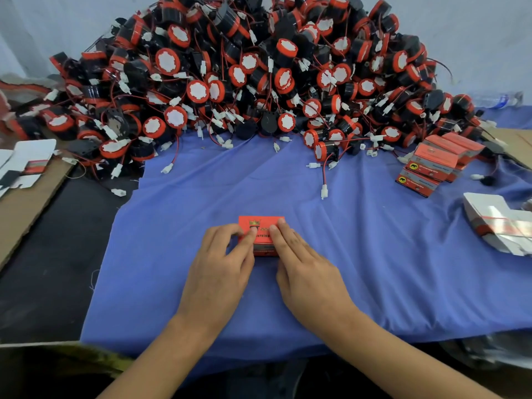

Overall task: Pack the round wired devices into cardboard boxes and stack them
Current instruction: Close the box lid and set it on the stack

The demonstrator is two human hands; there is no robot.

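A small red cardboard box [263, 226] lies on the blue cloth [359, 240] in front of me. My left hand [221, 263] rests at its left side with fingertips on its top. My right hand [302, 260] lies along its right side, straight fingers pressing on the top. A big pile of round black-and-red wired devices [244, 73] with white connectors fills the back of the table. A stack of closed red boxes [437, 162] stands at the right.
Flat unfolded box blanks lie in a bundle at the right edge [501, 223] and at the far left [26, 165]. Brown cardboard sheets [23, 203] sit at the left. Loose wires and connectors [324, 185] trail onto the cloth.
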